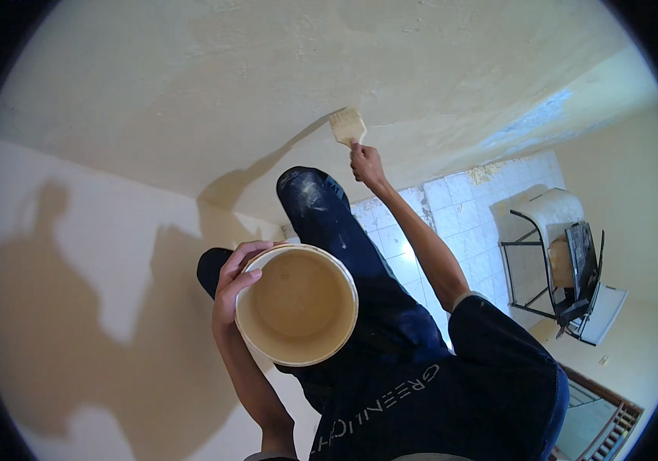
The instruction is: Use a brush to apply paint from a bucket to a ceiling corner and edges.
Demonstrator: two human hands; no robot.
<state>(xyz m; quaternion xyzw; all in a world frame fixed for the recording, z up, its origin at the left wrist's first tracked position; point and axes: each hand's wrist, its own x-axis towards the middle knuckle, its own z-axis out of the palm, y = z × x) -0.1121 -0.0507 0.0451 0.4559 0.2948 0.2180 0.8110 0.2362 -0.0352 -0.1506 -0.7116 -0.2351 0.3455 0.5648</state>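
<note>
My left hand point(238, 278) grips the rim of a round white bucket point(296, 306), thumb over the edge and the other fingers outside. Inside it lies a beige, paint-like liquid or coating. Out ahead, my right hand point(366, 164) is closed round the handle of a wide paintbrush point(347, 126), its pale bristles coated beige. The bristles are at the beige wall point(267, 84); whether they press on it I cannot tell. My dark-trousered knees show beyond the bucket, one smeared with whitish marks.
A white tiled floor point(455, 203) lies below on the right, with debris along the wall's foot. Farther right stands a metal-framed chair or table point(525, 242) with dark panels and a box. A bluish-white patch point(532, 119) marks the wall. A railing point(613, 430) shows at lower right.
</note>
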